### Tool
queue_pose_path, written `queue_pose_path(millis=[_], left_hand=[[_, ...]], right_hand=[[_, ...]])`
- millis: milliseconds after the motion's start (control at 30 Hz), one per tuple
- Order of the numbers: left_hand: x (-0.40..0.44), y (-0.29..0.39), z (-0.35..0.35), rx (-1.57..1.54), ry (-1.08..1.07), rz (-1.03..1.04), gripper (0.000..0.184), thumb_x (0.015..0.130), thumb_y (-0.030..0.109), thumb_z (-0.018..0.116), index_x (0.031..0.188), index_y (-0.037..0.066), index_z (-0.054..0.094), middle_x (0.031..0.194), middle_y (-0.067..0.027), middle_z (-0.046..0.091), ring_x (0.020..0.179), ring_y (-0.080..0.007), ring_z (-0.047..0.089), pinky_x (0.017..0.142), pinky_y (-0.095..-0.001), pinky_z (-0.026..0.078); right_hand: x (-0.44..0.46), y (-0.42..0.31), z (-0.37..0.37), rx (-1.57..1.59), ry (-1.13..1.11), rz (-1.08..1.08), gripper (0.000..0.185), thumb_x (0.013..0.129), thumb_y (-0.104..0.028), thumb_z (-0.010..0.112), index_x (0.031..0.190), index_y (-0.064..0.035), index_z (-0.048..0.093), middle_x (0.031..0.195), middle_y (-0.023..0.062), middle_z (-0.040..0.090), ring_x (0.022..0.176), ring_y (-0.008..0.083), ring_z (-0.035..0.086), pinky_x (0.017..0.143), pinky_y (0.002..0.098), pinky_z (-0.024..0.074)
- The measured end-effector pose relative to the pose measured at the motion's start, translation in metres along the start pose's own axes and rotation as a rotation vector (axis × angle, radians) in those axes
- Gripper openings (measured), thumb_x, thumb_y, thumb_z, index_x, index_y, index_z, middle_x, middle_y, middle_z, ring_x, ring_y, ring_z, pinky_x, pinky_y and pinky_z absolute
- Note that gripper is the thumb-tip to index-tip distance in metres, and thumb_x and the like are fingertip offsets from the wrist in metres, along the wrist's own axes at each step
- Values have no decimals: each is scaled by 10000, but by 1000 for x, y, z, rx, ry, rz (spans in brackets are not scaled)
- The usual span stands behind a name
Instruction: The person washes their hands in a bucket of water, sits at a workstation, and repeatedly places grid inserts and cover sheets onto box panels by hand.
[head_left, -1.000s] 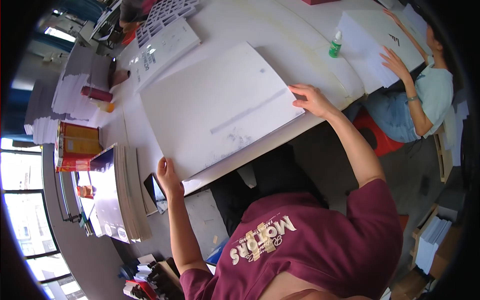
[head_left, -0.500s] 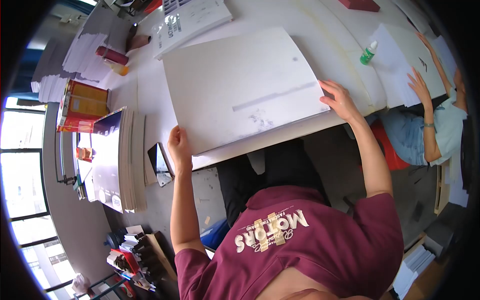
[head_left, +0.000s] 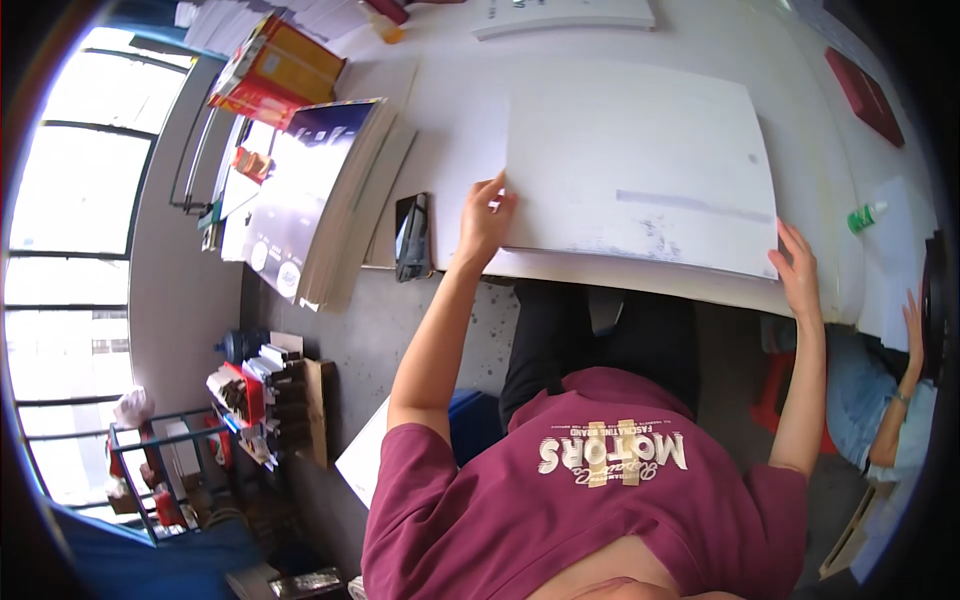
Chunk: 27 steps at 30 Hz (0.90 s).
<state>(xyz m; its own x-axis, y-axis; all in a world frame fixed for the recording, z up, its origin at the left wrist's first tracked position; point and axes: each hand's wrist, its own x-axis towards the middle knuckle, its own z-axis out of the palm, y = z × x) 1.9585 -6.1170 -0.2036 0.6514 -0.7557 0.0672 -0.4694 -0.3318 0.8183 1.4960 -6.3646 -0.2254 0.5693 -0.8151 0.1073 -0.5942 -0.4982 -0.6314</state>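
Observation:
A large white sheet (head_left: pixel 640 150) with a grey strip and dark smudges lies on the white table, its near side along the table's front edge. At its left edge is my left hand (head_left: pixel 487 215), thumb and fingers bent and closed against the edge near the front corner. My right hand (head_left: pixel 797 262) is at the right front corner, thumb by the corner and fingers stretched along the side. Whether the sheet is a single layer or lies on others cannot be made out.
Left of my left hand lies a phone (head_left: pixel 412 237), beside a thick stack of printed sheets (head_left: pixel 325 205). A red and yellow tin (head_left: pixel 280 70) stands behind it. A green bottle (head_left: pixel 862 218) and a dark red box (head_left: pixel 864 96) are at the right, near a co-worker's hand (head_left: pixel 913 322).
My view has turned, shifting everything in it. The sheet, tilted before, now lies squarer to the table's front edge. My right fingers have straightened; my left hand is still at the left edge.

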Motion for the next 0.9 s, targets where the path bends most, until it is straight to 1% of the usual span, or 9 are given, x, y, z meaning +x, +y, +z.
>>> queue_pose_path(millis=[267,500,567,700,733,800,833,867,900], left_hand=[[-3,3,-3,36,-63,32,500,889,93,656,1379,123,559,1068,-124,606,871,-195,591,796,-326,516],[-6,-6,-1,80,-45,179,466,937,82,613,1383,5,502,1077,-155,599,886,-244,589,816,-332,507],[-6,-8,0,100,-43,194,460,942,73,605,1377,-24,490,1095,-165,592,897,-261,591,824,-338,505],[-5,-22,4,150,-17,234,458,934,44,600,1376,4,491,1125,-180,570,934,-278,601,836,-360,510],[-3,-33,5,145,-27,252,452,932,36,597,1372,15,496,1132,-183,563,949,-280,603,843,-360,513],[0,-44,7,109,-23,195,459,923,8,594,1372,39,507,1126,-174,564,969,-269,603,847,-359,520],[0,-49,8,90,-16,263,472,914,-15,595,1374,48,510,1130,-155,566,992,-254,602,843,-345,525],[2,-56,8,103,-20,298,472,915,-20,597,1374,49,514,1153,-145,566,1000,-249,600,834,-338,524],[1,-49,6,145,-26,256,453,933,0,596,1377,51,520,1173,-143,567,994,-234,597,836,-323,516]], right_hand=[[1,5,-1,35,-21,9,518,909,-128,637,1406,-51,510,1425,220,493,1347,343,434,1125,400,323],[0,3,-2,-15,-28,15,521,918,-157,633,1414,-64,505,1411,239,500,1347,358,433,1127,412,318],[0,2,-1,-12,-17,14,519,908,-137,640,1405,-53,513,1394,240,515,1335,357,448,1118,410,331],[4,13,3,67,-22,-25,515,871,-77,659,1369,-22,539,1360,225,547,1296,345,491,1089,397,372],[5,10,4,68,-13,-72,517,839,-32,667,1342,1,553,1338,207,568,1263,328,522,1072,381,395],[3,-11,4,-51,56,-103,488,808,-60,697,1281,0,590,1168,176,636,1082,327,602,933,387,472],[2,-12,5,-104,113,-166,472,793,-84,717,1245,-5,607,1091,167,645,1006,347,604,866,407,484],[2,-23,-1,-161,101,-154,462,785,-124,732,1221,-19,620,1074,151,656,1010,348,601,856,421,483],[-1,-28,-4,-240,75,-81,499,792,-153,726,1261,-28,612,1107,180,643,1070,367,574,932,440,445]])
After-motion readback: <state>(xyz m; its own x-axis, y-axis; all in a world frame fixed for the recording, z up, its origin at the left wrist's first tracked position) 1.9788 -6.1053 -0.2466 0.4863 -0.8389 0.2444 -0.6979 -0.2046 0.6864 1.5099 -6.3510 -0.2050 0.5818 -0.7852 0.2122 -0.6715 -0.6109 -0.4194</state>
